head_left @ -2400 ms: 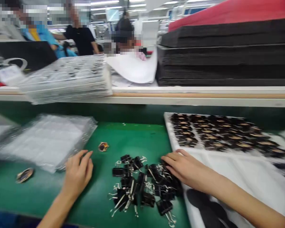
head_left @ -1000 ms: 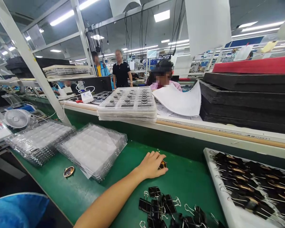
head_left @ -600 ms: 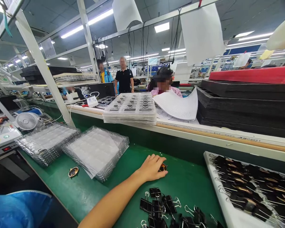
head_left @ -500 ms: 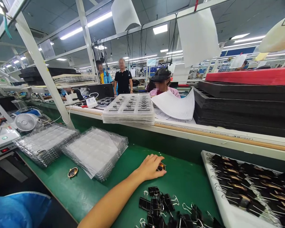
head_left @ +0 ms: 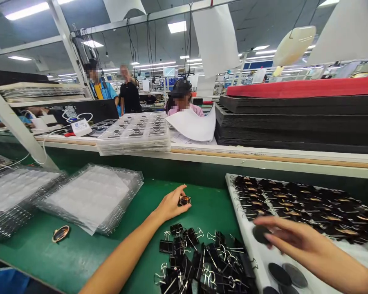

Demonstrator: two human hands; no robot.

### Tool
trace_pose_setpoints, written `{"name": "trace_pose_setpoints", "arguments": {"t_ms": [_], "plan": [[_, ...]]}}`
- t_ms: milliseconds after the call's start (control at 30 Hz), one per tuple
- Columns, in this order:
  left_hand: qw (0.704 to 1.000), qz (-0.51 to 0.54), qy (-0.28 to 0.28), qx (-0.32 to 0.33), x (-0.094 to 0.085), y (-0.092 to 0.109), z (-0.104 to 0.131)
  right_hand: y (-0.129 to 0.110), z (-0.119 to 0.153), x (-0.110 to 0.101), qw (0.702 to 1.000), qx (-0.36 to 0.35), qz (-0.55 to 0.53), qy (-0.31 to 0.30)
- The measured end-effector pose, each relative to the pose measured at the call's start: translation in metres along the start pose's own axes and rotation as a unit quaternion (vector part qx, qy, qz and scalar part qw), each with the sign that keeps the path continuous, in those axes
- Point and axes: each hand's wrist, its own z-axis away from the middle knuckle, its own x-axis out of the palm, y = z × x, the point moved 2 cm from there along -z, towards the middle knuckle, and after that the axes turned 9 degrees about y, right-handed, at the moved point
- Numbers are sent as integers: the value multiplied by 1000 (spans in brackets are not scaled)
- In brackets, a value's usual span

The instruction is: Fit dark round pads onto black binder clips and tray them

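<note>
On the green table, my left hand has its thumb and fingers around a small oval gold-rimmed piece with a dark amber face. My right hand, slightly blurred, pinches a dark round disc above the white board. Several more dark discs lie on that board below the hand. Behind them are rows of black clips with gold-edged pieces. A heap of black binder clips lies in front of my left hand. Another oval piece rests alone at the left.
Clear plastic trays are stacked at the left. A raised shelf crosses behind, bearing more trays, papers and black foam sheets under a red one. Three people are beyond it.
The view has turned to the right. My right hand has come into view with a dark disc. My left hand still holds the oval piece, now showing more of its face.
</note>
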Motion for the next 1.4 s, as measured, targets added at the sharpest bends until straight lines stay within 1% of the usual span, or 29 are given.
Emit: {"name": "trace_pose_setpoints", "arguments": {"t_ms": [33,67,133,200,233,300,367,433,500,567,667,733,800,833,900,933,1000,1067,1100,1167,1233,1267,1333,1367,1400], "plan": [[1000,9,4,-2,0,-1,0,-13,-14,19,998,6,-43,-35],[1000,17,10,-3,0,-3,1,-25,-29,41,995,5,-81,-53],[999,27,27,-4,0,-6,2,-41,-59,84,987,-5,-148,-58],[998,39,43,-5,2,-9,4,-45,-82,124,984,-15,-169,-55],[998,49,47,-4,3,-11,4,-43,-90,140,985,-33,-164,-46],[996,74,42,2,5,-12,5,-35,-98,161,987,-96,-125,-27],[995,92,26,15,7,-11,6,-27,-97,171,979,-188,-73,-1],[995,95,10,32,8,-9,6,-22,-93,172,960,-277,-41,25],[995,92,-4,49,8,-6,6,-18,-90,171,941,-336,-27,34],[994,90,-16,62,8,-5,6,-17,-87,171,932,-362,-11,18],[993,89,-25,72,8,-6,7,-18,-84,173,931,-363,21,-18],[993,92,-19,76,10,-5,8,-18,-85,175,946,-323,13,-22],[990,114,-7,83,12,-3,8,-15,-89,177,971,-233,-33,-25],[988,129,-1,84,14,-2,9,-12,-91,178,981,-180,-64,-37],[984,163,7,73,16,2,8,-5,-97,181,987,-89,-115,-66],[982,181,12,58,16,4,7,-2,-99,182,987,-60,-133,-73],[975,223,9,9,15,6,4,1,-103,183,984,-28,-163,-65],[965,260,-13,-35,14,7,1,0,-105,182,982,-13,-182,-48],[962,267,-26,-49,13,7,0,-2,-105,181,982,-10,-181,-50],[961,265,-50,-61,11,7,-3,-10,-103,174,986,-17,-146,-74],[956,279,-50,-79,10,6,-5,-19,-99,158,990,-60,-73,-109],[949,299,-40,-94,9,5,-6,-24,-96,147,987,-97,-26,-127],[926,352,-1,-132,8,2,-9,-30,-89,125,968,-170,67,-174],[912,379,23,-153,7,1,-11,-31,-85,115,955,-190,104,-205],[898,403,43,-172,7,-1,-12,-31,-81,108,943,-193,130,-238]]}}
